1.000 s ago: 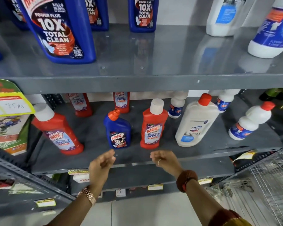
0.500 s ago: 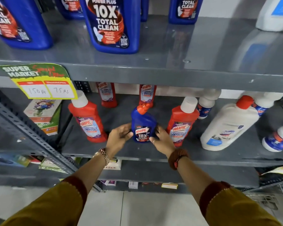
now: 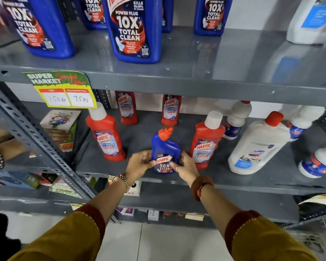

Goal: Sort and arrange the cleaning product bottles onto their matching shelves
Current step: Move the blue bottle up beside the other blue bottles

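Grey metal shelving fills the view, with pale floor tiles below and mustard sleeves with maroon cuffs nearest the camera. Both arms reach up to the middle shelf [image 3: 233, 182]. On its front part stands a small blue Harpic bottle [image 3: 166, 151] with an orange-red angled cap, and both hands are clasped on it: the left hand [image 3: 139, 165], above a gold watch, presses its left side with the fingers over the label edge, and the right hand [image 3: 185, 167], above a brown bead bracelet, wraps its right side. Just left of it stands a red bathroom cleaner bottle [image 3: 105, 138] with a white cap, and just right a second red bottle [image 3: 206, 146]. Further right leans a large white bottle [image 3: 258, 147] with a red cap, with smaller white bottles around it. Two more red bottles [image 3: 127, 108] stand at the back. Hanging from the upper shelf [image 3: 215, 59] edge is a green and yellow price tag [image 3: 64, 89] marked 150 and 75. Up there stand the large blue bottles [image 3: 135, 29] reading 10X Total Clean, and a white one at far right
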`<act>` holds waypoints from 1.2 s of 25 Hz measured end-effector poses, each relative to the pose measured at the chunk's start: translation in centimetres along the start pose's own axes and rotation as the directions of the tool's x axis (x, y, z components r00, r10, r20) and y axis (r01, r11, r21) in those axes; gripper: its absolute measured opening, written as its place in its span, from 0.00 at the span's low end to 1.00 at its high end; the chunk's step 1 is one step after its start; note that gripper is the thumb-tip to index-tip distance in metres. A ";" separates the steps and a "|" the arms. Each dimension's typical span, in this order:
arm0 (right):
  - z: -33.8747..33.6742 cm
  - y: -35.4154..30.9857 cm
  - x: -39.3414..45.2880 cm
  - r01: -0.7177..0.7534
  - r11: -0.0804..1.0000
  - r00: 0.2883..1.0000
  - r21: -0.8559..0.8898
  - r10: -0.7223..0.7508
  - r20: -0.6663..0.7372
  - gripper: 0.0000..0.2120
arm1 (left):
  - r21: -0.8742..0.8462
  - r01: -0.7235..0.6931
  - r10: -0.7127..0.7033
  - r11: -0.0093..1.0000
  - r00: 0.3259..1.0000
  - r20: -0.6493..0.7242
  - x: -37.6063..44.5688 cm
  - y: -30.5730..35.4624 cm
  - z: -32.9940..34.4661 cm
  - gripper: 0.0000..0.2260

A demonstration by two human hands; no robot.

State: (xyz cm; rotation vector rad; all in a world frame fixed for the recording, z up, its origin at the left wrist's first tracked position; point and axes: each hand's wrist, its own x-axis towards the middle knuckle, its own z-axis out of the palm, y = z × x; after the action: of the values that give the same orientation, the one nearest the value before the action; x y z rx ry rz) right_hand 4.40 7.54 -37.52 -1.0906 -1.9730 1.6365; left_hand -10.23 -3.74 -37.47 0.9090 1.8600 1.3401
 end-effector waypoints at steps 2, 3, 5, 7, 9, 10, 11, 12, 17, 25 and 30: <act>-0.4 0.4 -2.2 0.015 1.000 0.999 0.028 -0.016 0.029 0.21 | 0.011 0.004 -0.004 1.000 1.000 -0.023 -1.9 -0.1 0.7 0.17; -0.6 0.5 -3.3 0.021 0.999 0.999 0.037 -0.023 0.038 0.20 | 0.017 0.006 -0.006 1.000 1.000 -0.027 -2.7 0.0 1.1 0.17; -1.3 0.4 -5.7 0.051 0.997 0.998 0.058 -0.054 0.042 0.20 | 0.021 -0.004 0.005 1.000 1.000 -0.028 -4.9 0.9 1.8 0.17; -2.6 -0.4 -8.2 0.099 0.992 0.994 0.078 -0.102 0.033 0.21 | 0.022 -0.047 0.048 0.999 0.998 -0.051 -7.3 3.0 2.5 0.16; -4.6 -2.3 -10.9 0.171 0.981 0.984 0.087 -0.174 0.030 0.20 | -0.002 -0.113 0.112 0.994 0.991 -0.077 -9.8 6.1 3.2 0.15; -5.5 -3.4 -12.0 0.217 0.971 0.975 0.096 -0.221 0.028 0.20 | -0.013 -0.157 0.155 0.987 0.983 -0.094 -10.8 7.7 3.4 0.15; -6.4 -4.6 -12.9 0.261 0.958 0.964 0.115 -0.266 0.025 0.19 | -0.016 -0.210 0.207 0.978 0.972 -0.109 -11.6 9.2 3.5 0.15; -7.5 -6.0 -13.8 0.308 0.942 0.949 0.129 -0.314 0.021 0.18 | -0.016 -0.272 0.268 0.962 0.956 -0.120 -12.6 11.2 3.6 0.16; -12.0 -14.7 -17.2 0.507 0.846 0.859 0.168 -0.513 -0.008 0.14 | -0.079 -0.458 0.442 0.885 0.882 -0.162 -15.5 20.9 3.5 0.19; -16.7 -25.6 -17.4 0.660 0.733 0.750 0.166 -0.656 -0.085 0.14 | -0.007 -0.645 0.631 0.764 0.750 -0.200 -13.1 32.5 1.8 0.16; -17.9 -29.1 -13.4 0.689 0.714 0.723 0.121 -0.666 -0.182 0.14 | 0.018 -0.644 0.629 0.764 0.739 -0.241 -8.8 36.2 1.3 0.17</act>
State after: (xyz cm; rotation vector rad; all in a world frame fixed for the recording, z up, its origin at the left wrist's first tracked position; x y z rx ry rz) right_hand 15.66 8.60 -2.65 -0.2971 -1.7812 1.2540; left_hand 1.17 -2.06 -2.06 1.4996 1.7116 1.9821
